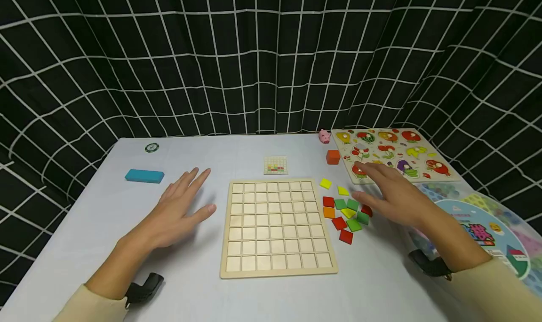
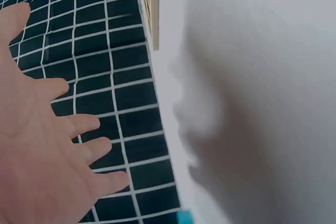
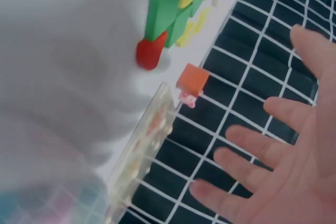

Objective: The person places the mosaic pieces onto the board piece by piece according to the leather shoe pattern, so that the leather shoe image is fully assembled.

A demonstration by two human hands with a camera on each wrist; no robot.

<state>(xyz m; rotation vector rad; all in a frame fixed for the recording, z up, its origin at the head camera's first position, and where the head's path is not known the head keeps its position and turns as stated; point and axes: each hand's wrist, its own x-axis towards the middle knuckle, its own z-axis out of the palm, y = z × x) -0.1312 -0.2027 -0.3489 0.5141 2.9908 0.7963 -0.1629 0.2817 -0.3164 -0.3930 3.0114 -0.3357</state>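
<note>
A wooden grid board (image 1: 277, 228) with bare square cells lies in the middle of the white table. To its left my left hand (image 1: 175, 214) hovers with fingers spread, holding nothing; the left wrist view shows its open palm (image 2: 42, 150) and a shadow below. On the other side my right hand (image 1: 395, 197) is raised with spread fingers near a loose cluster of red, green, yellow and orange tiles (image 1: 353, 224). Nothing is in that palm (image 3: 289, 156) in the right wrist view. Behind the board lies a small pattern card (image 1: 275, 165).
A fruit and vegetable puzzle board (image 1: 417, 164) lies at the back right, a clear package with a blue label (image 1: 487, 228) before it. Near them are an orange cube (image 1: 332, 157) and a pink pig (image 1: 324, 136). A blue block (image 1: 144, 176) and a round chip (image 1: 152, 147) lie left.
</note>
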